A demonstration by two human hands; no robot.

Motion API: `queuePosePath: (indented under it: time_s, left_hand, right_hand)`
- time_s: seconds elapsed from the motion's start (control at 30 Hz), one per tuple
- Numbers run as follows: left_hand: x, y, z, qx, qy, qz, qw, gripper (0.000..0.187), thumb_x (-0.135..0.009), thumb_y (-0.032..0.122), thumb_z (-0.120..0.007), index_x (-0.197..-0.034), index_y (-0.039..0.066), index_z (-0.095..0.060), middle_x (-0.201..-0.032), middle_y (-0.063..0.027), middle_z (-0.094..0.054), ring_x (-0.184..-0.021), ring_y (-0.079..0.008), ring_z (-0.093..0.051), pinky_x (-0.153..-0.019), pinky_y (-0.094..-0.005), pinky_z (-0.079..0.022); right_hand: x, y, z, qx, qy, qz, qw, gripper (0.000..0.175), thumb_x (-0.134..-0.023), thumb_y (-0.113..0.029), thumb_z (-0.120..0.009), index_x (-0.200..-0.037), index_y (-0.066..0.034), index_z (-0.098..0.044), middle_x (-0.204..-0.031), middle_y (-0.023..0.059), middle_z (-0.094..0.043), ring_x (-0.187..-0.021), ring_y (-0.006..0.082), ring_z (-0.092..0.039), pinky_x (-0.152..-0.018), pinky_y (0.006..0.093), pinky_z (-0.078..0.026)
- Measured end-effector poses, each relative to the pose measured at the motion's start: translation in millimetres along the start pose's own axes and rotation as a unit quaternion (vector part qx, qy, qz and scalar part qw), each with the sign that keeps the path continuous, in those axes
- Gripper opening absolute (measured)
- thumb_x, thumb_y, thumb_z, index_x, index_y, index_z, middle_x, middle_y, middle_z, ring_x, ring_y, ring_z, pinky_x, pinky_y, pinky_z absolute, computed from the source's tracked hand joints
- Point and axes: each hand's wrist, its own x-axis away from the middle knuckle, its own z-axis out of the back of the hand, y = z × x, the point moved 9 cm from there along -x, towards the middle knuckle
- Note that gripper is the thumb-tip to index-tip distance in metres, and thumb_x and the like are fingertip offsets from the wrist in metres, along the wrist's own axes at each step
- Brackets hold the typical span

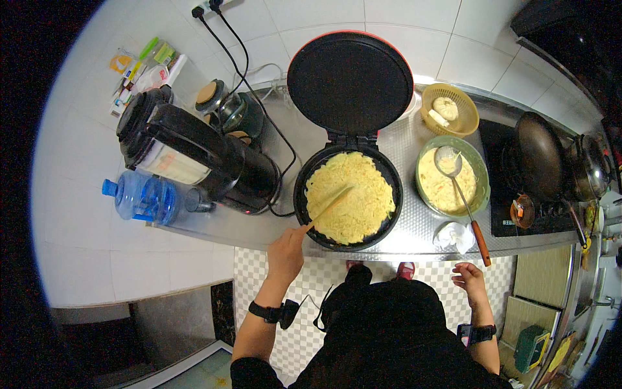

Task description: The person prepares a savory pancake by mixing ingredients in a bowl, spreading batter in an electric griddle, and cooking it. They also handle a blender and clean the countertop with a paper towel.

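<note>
My left hand (pixel 286 255) grips the handle end of a wooden spatula (pixel 330 209), whose blade rests on a yellow shredded-vegetable pancake (pixel 357 170). The pancake lies in the round black lower plate of an electric griddle (pixel 301 194), and the griddle's lid (pixel 350 82) stands raised behind it. Nothing is in my right hand (pixel 470 279), which hangs in front of the counter edge with its fingers loosely bent and apart. Near it, a metal ladle (pixel 449 163) with a wooden handle rests in a green bowl (pixel 486 194) of batter (pixel 432 187).
A black blender (pixel 248 175) and a blue water bottle (pixel 146 197) stand at left. Cords run beside the griddle. A yellow basket (pixel 469 114) with a bun-like item sits behind the bowl. Crumpled white tissue (pixel 454 237) lies near the edge. At right is a cooktop with a wok (pixel 539 155).
</note>
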Motion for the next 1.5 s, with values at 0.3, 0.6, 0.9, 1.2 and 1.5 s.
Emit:
queuePosePath:
  time_s: [0.3,0.6,0.9,1.2,1.5]
  left_hand:
    - [27,5,-21,0.229,0.056,0.104,0.966,0.024,-0.094,0.007,-0.053,-0.118,0.006,-0.056,-0.097,-0.0211,-0.066,-0.085,-0.0391,-0.066,-0.068,-0.0415,-0.052]
    - [-1,-4,-43,0.37,0.121,0.151,0.909,0.025,-0.097,0.006,-0.05,-0.122,0.002,-0.053,-0.079,-0.0076,-0.061,-0.064,-0.0125,-0.052,-0.056,-0.029,-0.04]
    - [-15,17,-45,0.217,0.04,0.176,0.959,0.025,-0.093,0.008,-0.057,-0.116,0.001,-0.058,-0.088,-0.0168,-0.066,-0.082,-0.0291,-0.066,-0.067,-0.0347,-0.05]
    - [-20,63,-48,0.109,0.077,0.058,0.989,0.031,-0.092,0.014,-0.056,-0.122,0.009,-0.055,-0.102,-0.0166,-0.065,-0.078,-0.0384,-0.065,-0.066,-0.0453,-0.052]
    - [-25,63,-62,0.055,0.002,0.061,0.997,0.035,-0.094,0.018,-0.05,-0.129,0.012,-0.052,-0.098,-0.0157,-0.063,-0.07,-0.0354,-0.065,-0.058,-0.045,-0.051]
  right_hand:
    - [-7,1,1,0.026,-0.032,0.012,0.999,0.019,-0.098,-0.021,-0.054,-0.107,-0.0065,-0.063,-0.099,0.0059,-0.068,-0.079,0.0145,-0.067,-0.073,0.0278,-0.054]
    - [-15,0,2,0.051,-0.038,0.024,0.998,0.017,-0.098,-0.017,-0.054,-0.106,-0.0053,-0.064,-0.096,0.0051,-0.068,-0.078,0.0144,-0.066,-0.071,0.0276,-0.053]
    - [-19,2,7,0.062,-0.035,0.037,0.997,0.016,-0.098,-0.014,-0.052,-0.106,-0.0049,-0.063,-0.096,0.0048,-0.068,-0.078,0.0146,-0.067,-0.071,0.0272,-0.052]
    - [-6,-34,-26,0.089,-0.078,0.08,0.99,0.016,-0.098,-0.011,-0.052,-0.105,-0.0029,-0.064,-0.096,0.0048,-0.067,-0.079,0.0148,-0.066,-0.073,0.0272,-0.052]
    - [24,-112,-71,0.117,-0.143,0.166,0.969,0.017,-0.1,-0.012,-0.052,-0.107,-0.0008,-0.063,-0.099,0.0033,-0.066,-0.083,0.0122,-0.063,-0.077,0.0263,-0.05]
